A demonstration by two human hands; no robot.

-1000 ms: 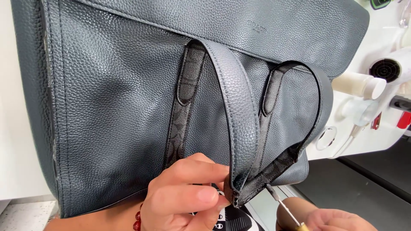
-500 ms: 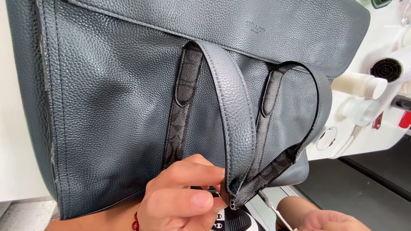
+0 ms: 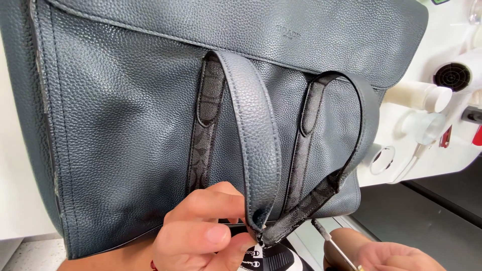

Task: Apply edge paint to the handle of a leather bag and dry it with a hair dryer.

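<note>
Left hand (image 3: 201, 233) pinches the handle (image 3: 258, 150) fold of the dark leather bag (image 3: 115, 125), held up filling view; right hand (image 3: 389, 253) grips thin tool (image 3: 329, 246) just beside it. Edge work underway; next needs steady tip placement.

Dark slate-blue pebbled bag (image 3: 125, 125); strap lining (image 3: 203, 145) grey-patterned, probably.

One head-worn camera looks down, very close, at a bag (image 3: 150, 125) filling most of the frame; both hands are cut off at the bottom edge, a white bench (image 3: 442, 145) probably behind.
</note>
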